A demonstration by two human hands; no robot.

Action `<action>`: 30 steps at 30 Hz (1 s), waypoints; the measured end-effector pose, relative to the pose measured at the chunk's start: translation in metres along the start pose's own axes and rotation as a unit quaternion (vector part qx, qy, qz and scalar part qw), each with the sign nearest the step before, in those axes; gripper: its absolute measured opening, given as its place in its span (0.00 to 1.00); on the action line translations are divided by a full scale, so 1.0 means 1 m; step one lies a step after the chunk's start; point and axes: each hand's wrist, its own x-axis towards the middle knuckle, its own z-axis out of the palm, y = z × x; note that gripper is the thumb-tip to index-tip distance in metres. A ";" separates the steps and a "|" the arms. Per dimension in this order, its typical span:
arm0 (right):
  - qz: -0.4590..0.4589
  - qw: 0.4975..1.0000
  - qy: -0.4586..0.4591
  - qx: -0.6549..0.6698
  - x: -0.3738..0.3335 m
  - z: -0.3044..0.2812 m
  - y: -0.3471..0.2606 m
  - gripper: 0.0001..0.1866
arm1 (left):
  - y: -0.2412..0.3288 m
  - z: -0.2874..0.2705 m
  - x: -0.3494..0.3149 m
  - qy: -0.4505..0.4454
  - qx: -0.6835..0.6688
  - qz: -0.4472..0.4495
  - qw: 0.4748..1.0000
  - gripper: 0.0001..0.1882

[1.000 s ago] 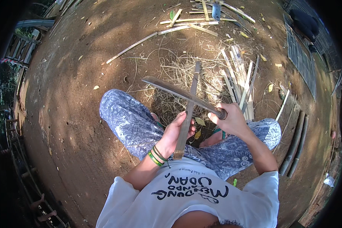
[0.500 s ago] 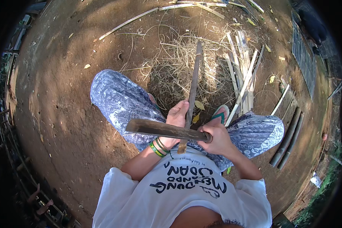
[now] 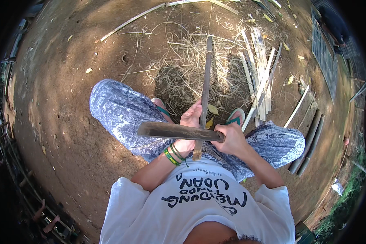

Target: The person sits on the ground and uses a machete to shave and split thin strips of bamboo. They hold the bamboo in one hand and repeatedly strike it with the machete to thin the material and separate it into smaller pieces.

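Note:
My left hand [image 3: 191,116] is closed around a long, narrow bamboo strip [image 3: 206,73], with the thumb along its side. The strip runs from near my shirt out over the ground, and its near end [image 3: 197,155] is pale. My right hand [image 3: 232,139] grips the ringed right end of a knife-like tool [image 3: 171,131]. This brown, slightly curved piece is broad at its left end and lies across above the strip and my left wrist. Whether its cutting edge is hidden by my right hand, I cannot tell.
Thin curled shavings [image 3: 191,61] cover the dirt ahead of my feet. Split bamboo strips [image 3: 261,77] lie in a pile to their right. Two dark bamboo poles [image 3: 307,142] rest beyond my right knee. A slatted panel [image 3: 324,57] is at the far right.
Both hands, the strip and the tool have shifted only slightly, with the tool's left end a little higher in view. My left knee has moved outward, and the view has tilted somewhat.

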 end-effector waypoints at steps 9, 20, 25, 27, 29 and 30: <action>0.009 0.999 0.023 -0.040 0.013 -0.014 0.019 0.10 | -0.006 -0.004 0.005 0.004 0.029 -0.033 0.999 0.19; -0.098 0.994 -0.023 -0.043 0.014 -0.015 0.010 0.10 | 0.000 -0.006 0.013 -0.004 0.010 -0.018 1.000 0.22; -0.004 0.997 0.007 -0.081 0.037 -0.030 0.024 0.10 | 0.014 0.003 0.010 -0.016 0.016 -0.070 0.997 0.24; -0.047 0.995 -0.017 -0.084 0.033 -0.031 0.007 0.11 | 0.018 0.007 0.017 0.021 -0.065 -0.065 0.996 0.23; -0.092 0.993 -0.024 -0.069 0.036 -0.031 0.010 0.11 | 0.015 0.006 0.016 -0.001 -0.035 -0.052 0.998 0.21; -0.064 0.995 -0.009 -0.073 0.042 -0.030 0.025 0.11 | 0.006 0.000 0.016 -0.029 -0.056 -0.045 0.997 0.20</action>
